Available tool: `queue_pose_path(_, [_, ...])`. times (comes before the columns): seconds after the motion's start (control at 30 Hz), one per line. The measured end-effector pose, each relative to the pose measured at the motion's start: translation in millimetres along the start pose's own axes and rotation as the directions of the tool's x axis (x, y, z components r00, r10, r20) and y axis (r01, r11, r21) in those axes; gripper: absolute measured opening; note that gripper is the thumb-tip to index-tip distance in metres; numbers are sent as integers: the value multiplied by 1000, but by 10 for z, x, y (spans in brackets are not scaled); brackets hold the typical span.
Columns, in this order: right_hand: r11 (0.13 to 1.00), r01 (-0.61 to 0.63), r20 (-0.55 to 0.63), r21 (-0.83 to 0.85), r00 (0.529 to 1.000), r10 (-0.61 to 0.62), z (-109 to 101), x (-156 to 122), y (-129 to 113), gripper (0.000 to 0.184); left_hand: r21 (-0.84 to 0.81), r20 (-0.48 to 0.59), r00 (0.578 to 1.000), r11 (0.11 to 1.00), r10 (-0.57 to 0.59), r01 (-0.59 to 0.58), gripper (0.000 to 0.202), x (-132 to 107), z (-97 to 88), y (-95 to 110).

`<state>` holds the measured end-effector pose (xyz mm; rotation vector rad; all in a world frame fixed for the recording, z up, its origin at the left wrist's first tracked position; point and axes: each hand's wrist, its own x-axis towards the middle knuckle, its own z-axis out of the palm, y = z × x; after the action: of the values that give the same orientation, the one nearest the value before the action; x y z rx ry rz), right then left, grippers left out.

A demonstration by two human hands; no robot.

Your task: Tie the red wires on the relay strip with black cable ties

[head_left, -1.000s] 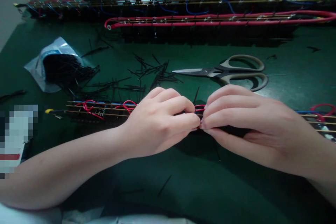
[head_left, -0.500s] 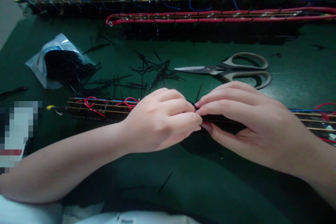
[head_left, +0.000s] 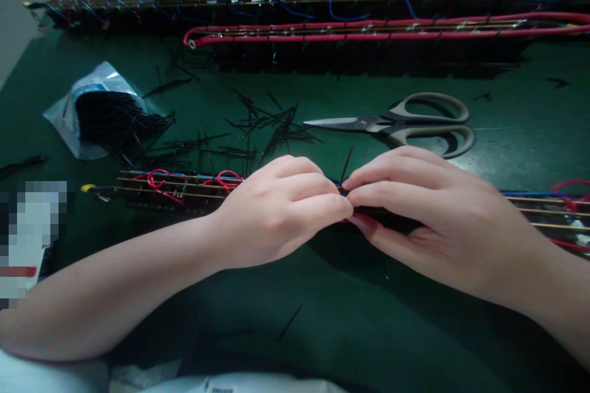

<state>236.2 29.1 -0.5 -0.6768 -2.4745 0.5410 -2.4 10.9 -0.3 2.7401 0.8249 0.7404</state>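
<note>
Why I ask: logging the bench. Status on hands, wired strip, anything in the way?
Left hand, right hand: close together over wired strip. Strip partly hidden by hands. Scissors just beyond right hand; black ties scattered beyond left.

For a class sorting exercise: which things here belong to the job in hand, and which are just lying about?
Likely in the job: wired assembly under left hand and right hand; black strip poking out beside them; bag of similar strips.

Apparently lying about: scissors, untouched; red-cabled unit behind; stray strip in the foreground.
</note>
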Motion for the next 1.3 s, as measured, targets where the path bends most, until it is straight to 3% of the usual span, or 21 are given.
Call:
queue_pose_path(0.37, [1000,-19,1,-8,1000,19,5,6,-5,8,-91,30,998,995,-46,49,12,-2,-13,11])
queue_pose_path(0.6, [1000,-8,4,-22,1000,8,-25,19,-11,4,-240,-3,996,967,-84,80,7,16,-18,23])
queue_pose_path(0.9, [999,-27,23,-21,999,27,-19,24,-10,6,-278,90,987,948,-135,155,6,70,-85,34])
queue_pose_path(1.3, [998,-2,8,-60,1000,2,-6,6,-16,5,-316,58,992,941,-110,123,6,66,-75,31])
